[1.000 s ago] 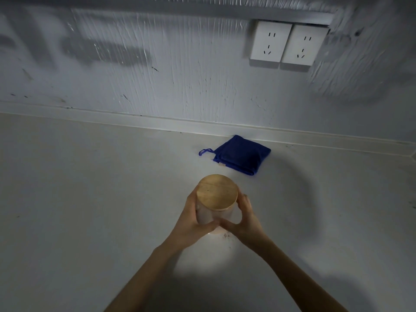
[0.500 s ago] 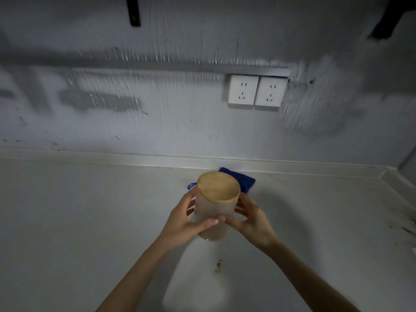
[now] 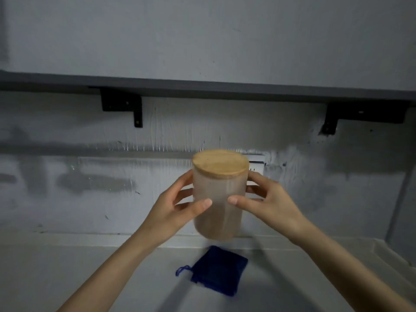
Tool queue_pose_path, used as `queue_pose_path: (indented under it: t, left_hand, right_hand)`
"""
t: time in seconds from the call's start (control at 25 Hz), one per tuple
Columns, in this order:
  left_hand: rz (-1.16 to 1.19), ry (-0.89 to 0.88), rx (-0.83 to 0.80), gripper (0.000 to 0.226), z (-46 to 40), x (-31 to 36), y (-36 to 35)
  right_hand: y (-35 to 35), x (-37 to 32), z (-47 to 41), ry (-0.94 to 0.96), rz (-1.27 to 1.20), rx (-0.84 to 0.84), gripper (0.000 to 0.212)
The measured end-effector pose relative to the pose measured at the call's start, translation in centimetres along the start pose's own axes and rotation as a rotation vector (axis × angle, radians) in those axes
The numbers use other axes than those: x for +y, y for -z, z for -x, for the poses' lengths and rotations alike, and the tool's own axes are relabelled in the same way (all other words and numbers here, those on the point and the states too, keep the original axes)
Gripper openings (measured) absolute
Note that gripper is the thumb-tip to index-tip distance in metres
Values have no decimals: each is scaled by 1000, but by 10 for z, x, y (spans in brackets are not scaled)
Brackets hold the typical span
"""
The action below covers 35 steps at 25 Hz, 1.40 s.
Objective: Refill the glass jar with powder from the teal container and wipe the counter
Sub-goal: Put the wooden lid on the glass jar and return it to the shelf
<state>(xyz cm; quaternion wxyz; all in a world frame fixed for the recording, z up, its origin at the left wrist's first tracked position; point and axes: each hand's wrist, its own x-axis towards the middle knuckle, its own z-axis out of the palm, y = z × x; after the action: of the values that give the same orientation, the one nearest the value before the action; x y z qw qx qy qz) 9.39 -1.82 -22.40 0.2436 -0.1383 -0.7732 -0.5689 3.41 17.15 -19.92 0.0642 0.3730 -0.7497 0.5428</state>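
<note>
Jar: frosted glass jar point(image 3: 217, 206) with wooden lid point(image 3: 220, 162) on, mid-frame, raised clear of the counter, upright.
Left hand: left hand point(image 3: 173, 210) grasps the jar's left side, thumb across its front.
Right hand: right hand point(image 3: 270, 201) grasps the right side, thumb on the front.
Counter: pale counter point(image 3: 67, 278) across the bottom; folded blue cloth point(image 3: 217, 272) lies lower centre, beneath the jar.
Wall: streaked grey wall point(image 3: 90, 176); white socket point(image 3: 256, 164) partly hidden behind the jar.
Shelf: dark shelf point(image 3: 202, 86) across the upper frame on two black brackets point(image 3: 122, 104).
</note>
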Motion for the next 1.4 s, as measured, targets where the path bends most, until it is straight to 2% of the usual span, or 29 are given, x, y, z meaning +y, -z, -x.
queue_pose_path:
  t: [0.24,0.44,0.56,0.8,0.96,1.12,1.32,1.4]
  left_hand:
    - [-129,-173,19,73,-51,66,17]
    - [-159,-292,93,57,-88,115,23]
    - [-199,-309,120,61,-115,136,30]
    - [-284,-405,154,44,-161,165,35]
    - [-246,-392,164,42,-191,162,36]
    - [-207,-360,180,44,-216,149,34]
    - [-299,-245,190,57,-235,119,31]
    - [-303,-236,190,60,-240,116,32]
  right_hand:
    - [35,-58,-41,149,-12,40,58]
    - [62,-101,-74,246,31,42,51]
    - [76,-119,-99,264,55,68,52]
    - [88,-137,-141,311,2,195,38]
    - [87,-132,-169,279,-61,255,50]
    - [86,-123,-191,254,-69,295,53]
    - [73,-97,-208,235,133,358,58]
    - [70,-91,-212,243,139,380,61]
